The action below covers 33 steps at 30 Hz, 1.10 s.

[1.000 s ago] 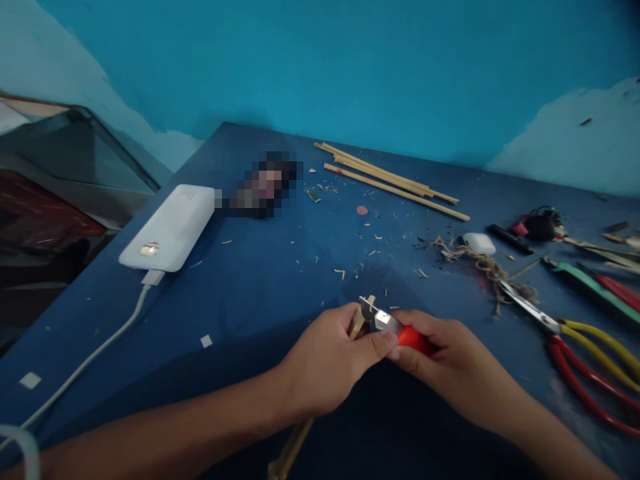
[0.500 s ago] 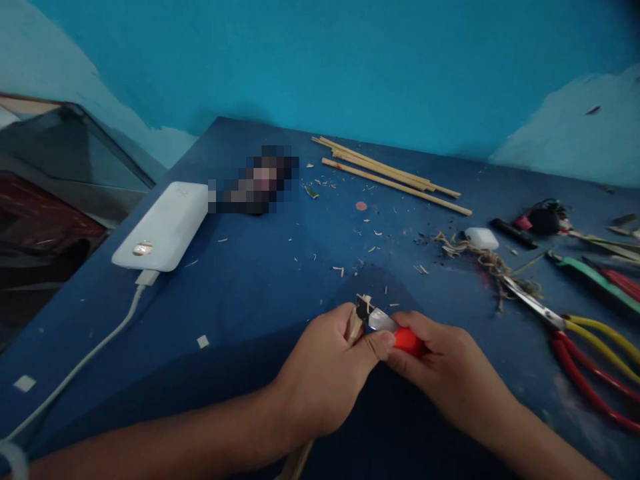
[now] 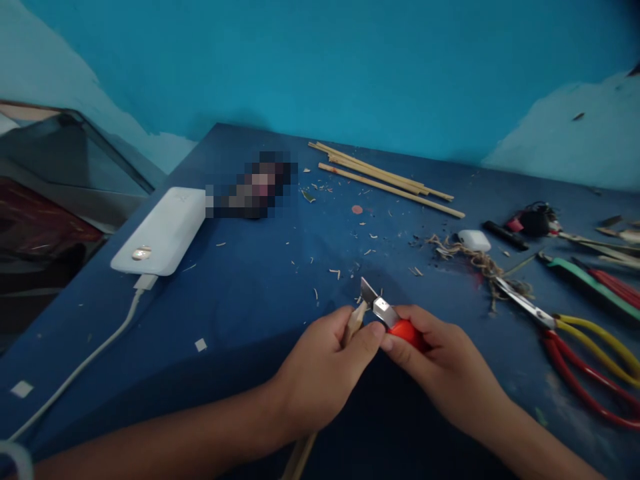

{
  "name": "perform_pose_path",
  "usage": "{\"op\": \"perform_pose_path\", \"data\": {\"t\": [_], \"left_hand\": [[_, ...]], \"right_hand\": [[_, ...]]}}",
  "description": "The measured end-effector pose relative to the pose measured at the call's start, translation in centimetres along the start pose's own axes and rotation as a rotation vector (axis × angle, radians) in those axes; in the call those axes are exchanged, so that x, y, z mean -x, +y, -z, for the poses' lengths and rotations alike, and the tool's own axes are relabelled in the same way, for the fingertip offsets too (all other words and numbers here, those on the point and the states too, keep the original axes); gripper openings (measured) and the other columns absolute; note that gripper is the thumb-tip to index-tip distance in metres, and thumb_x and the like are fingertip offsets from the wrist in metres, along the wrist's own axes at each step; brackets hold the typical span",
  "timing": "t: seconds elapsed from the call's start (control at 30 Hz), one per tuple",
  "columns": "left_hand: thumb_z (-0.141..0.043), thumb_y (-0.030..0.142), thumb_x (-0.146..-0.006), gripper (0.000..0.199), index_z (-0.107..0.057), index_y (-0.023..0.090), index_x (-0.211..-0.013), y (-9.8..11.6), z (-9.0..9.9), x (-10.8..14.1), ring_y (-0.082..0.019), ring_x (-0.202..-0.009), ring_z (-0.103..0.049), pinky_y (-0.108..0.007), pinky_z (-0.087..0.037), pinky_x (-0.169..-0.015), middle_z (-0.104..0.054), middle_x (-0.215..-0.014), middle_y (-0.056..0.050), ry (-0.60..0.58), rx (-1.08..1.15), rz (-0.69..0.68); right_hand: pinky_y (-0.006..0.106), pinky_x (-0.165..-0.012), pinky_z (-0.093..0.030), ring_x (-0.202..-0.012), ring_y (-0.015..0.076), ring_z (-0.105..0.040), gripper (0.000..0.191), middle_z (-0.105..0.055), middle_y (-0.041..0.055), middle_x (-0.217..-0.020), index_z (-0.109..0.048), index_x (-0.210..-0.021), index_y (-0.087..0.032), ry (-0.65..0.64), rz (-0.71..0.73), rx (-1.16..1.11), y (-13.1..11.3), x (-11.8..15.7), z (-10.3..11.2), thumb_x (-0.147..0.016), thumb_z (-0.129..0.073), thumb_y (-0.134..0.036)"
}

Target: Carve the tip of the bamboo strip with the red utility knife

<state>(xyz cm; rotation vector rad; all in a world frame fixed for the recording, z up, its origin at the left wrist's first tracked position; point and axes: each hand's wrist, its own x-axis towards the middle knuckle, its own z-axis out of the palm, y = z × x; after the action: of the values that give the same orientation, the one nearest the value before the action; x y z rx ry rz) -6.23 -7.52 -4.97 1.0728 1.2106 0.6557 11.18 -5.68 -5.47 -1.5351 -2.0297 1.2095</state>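
My left hand (image 3: 325,363) is wrapped around a pale wooden stick (image 3: 353,325); its whittled tip pokes out above the fist and its lower end shows beneath my wrist. My right hand (image 3: 435,353) grips the red handle of a utility knife (image 3: 407,331). The knife's short metal blade lies across the stick's tip, touching it or very close. My left thumb rests beside the front of the red handle. Fine wood shavings (image 3: 335,273) are scattered on the blue table just beyond the hands.
Several thin sticks (image 3: 390,189) lie near the wall. Scissors (image 3: 545,320) with red and yellow handles sit at right by tangled twine (image 3: 480,260), a white case (image 3: 474,241) and a green-handled tool (image 3: 590,283). A cabled white power bank (image 3: 163,230) and a blurred-out item (image 3: 260,190) are at left.
The knife blade has shifted and turned at the stick's tip, so more of the blade and of the pale pointed tip shows. Both hands keep their holds. The view has shifted slightly.
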Motion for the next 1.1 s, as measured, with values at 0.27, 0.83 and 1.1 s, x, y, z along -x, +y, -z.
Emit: {"op": "perform_pose_path", "data": {"t": [0.27, 0.83, 1.1], "left_hand": [[-0.043, 0.043, -0.088, 0.031, -0.04, 0.019, -0.068, 0.0, -0.1, 0.0, -0.007, -0.05, -0.032, -0.021, -0.03, -0.052, -0.035, -0.053, 0.008, 0.035, -0.058, 0.0], [-0.041, 0.045, -0.088, 0.03, -0.041, 0.019, -0.074, 0.4, 0.3, 0.1, -0.009, -0.057, -0.038, -0.023, -0.031, -0.052, -0.04, -0.061, 0.005, -0.025, -0.255, 0.014], [-0.043, 0.04, -0.087, 0.028, -0.038, 0.019, -0.069, 0.3, 0.1, 0.3, -0.009, -0.055, -0.039, -0.024, -0.03, -0.051, -0.039, -0.059, 0.006, -0.007, -0.225, 0.021]], "right_hand": [[0.023, -0.05, -0.034, -0.054, 0.0115, -0.04, 0.024, -0.046, -0.005, -0.062, -0.055, -0.088, -0.023, -0.008, -0.033, -0.163, 0.5, 0.0, 0.3, -0.086, -0.051, -0.046], [0.023, -0.048, -0.031, -0.052, 0.0111, -0.037, 0.025, -0.043, -0.0056, -0.059, -0.054, -0.09, -0.024, -0.016, -0.055, -0.207, 0.6, 0.1, 0.4, -0.087, -0.05, -0.048], [0.022, -0.047, -0.031, -0.052, 0.0108, -0.038, 0.029, -0.043, -0.005, -0.059, -0.054, -0.087, -0.021, -0.068, -0.071, -0.131, 0.3, -0.1, 1.6, -0.088, -0.046, -0.048]]}}
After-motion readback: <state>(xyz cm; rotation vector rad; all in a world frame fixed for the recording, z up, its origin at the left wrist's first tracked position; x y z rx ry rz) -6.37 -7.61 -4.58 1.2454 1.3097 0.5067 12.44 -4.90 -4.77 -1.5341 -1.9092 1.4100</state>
